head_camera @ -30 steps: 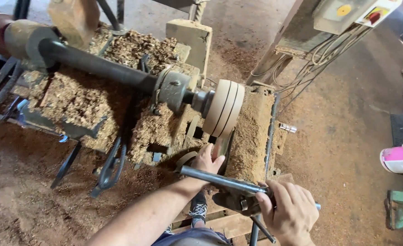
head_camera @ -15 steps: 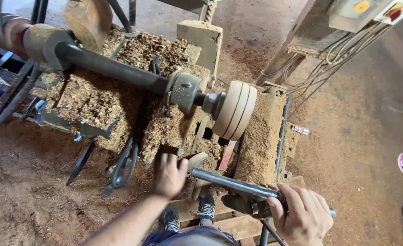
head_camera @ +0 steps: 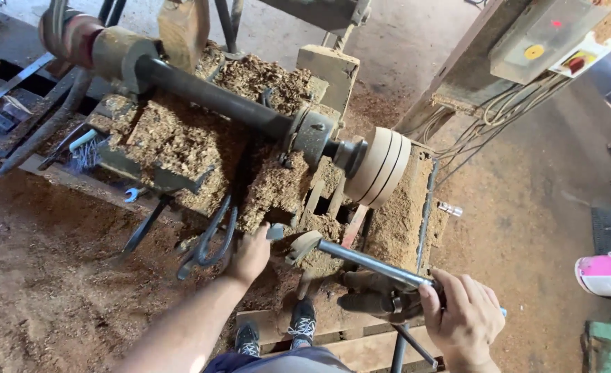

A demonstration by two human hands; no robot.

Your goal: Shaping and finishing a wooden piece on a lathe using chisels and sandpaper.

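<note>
In the clenched right hand, the metal bar points up-left toward the left hand.

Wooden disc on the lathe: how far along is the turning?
Done: the wooden disc is round, grooved, with shavings piled around. In hand: right hand grips the long turning tool, off the disc; left hand reaches the bed. Left: disc remains mounted.

Left hand fingers buried among sawdust and dark tongs, grip unclear, metal bar's rear end hidden inside the right hand, pink container cut by the right edge, possibly a bottle, shoes partly hidden.
</note>
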